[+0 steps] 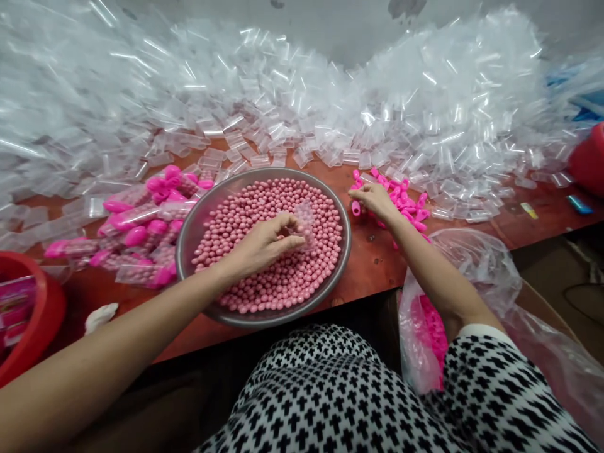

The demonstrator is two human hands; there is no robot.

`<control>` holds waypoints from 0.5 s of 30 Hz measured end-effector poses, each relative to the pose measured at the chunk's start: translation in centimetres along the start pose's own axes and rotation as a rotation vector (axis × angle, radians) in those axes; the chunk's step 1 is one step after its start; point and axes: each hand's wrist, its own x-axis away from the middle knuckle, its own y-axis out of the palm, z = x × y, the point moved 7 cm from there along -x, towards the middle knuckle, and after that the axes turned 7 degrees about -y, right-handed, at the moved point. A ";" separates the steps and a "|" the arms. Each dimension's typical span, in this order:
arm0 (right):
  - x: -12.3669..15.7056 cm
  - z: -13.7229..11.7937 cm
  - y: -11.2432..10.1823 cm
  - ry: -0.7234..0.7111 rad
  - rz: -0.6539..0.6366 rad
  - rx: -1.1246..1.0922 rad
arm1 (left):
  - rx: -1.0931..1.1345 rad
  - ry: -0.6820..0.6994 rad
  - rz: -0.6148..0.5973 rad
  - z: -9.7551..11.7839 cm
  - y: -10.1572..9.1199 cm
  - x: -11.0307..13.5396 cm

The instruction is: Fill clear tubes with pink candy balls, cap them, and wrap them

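Note:
A round metal bowl full of small pink candy balls sits on the red-brown table. Over the bowl my left hand is closed on a small clear plastic tube, held just above the balls. To the right of the bowl my right hand rests on a scatter of bright pink caps, its fingers pinched around one cap at the scatter's left end.
Filled tubes with pink caps lie heaped left of the bowl. Empty clear tubes cover the table's back in a deep pile. A red basin stands at the left edge. A plastic bag of pink caps hangs beside my right arm.

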 end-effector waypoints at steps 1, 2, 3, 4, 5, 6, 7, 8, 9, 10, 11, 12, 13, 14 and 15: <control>0.8 0.2 0.0 0.035 -0.032 -0.029 | 0.111 -0.040 -0.016 -0.1 -0.1 0.4; 1.6 0.4 0.0 0.067 -0.054 -0.025 | 0.205 -0.078 -0.032 -0.2 0.0 0.9; 2.3 0.6 -0.1 0.089 -0.066 0.003 | 0.287 -0.113 -0.039 -0.3 0.0 1.2; 2.9 0.6 -0.3 0.094 -0.076 0.041 | 0.361 -0.145 -0.036 -0.4 0.0 1.5; 3.4 0.5 -0.5 0.086 -0.085 0.092 | 0.428 -0.170 -0.026 -0.4 0.1 1.7; 3.7 0.4 -0.6 0.071 -0.094 0.155 | 0.483 -0.186 -0.013 -0.4 0.2 1.9; 4.0 0.3 -0.9 0.050 -0.095 0.228 | 0.529 -0.195 0.001 -0.4 0.2 2.0; 4.3 0.2 -1.2 0.019 -0.083 0.306 | 0.563 -0.200 0.014 -0.4 0.3 2.0; 4.5 0.0 -1.6 -0.024 -0.062 0.385 | 0.587 -0.203 0.027 -0.4 0.4 2.0; 4.7 -0.2 -2.0 -0.088 -0.044 0.455 | 0.599 -0.205 0.040 -0.5 0.4 2.0; 5.0 -0.6 -2.1 -0.180 -0.042 0.515 | 0.597 -0.206 0.051 -0.5 0.3 2.1; 5.4 -1.0 -2.0 -0.302 -0.067 0.563 | 0.576 -0.206 0.061 -0.7 0.0 2.1; 5.9 -1.3 -1.7 -0.441 -0.121 0.599 | 0.529 -0.204 0.067 -0.8 -0.3 2.3; 6.5 -1.5 -1.3 -0.577 -0.193 0.625 | 0.450 -0.191 0.076 -0.9 -0.9 2.4; 7.1 -1.4 -0.9 -0.692 -0.268 0.648 | 0.326 -0.161 0.089 -0.9 -1.5 2.6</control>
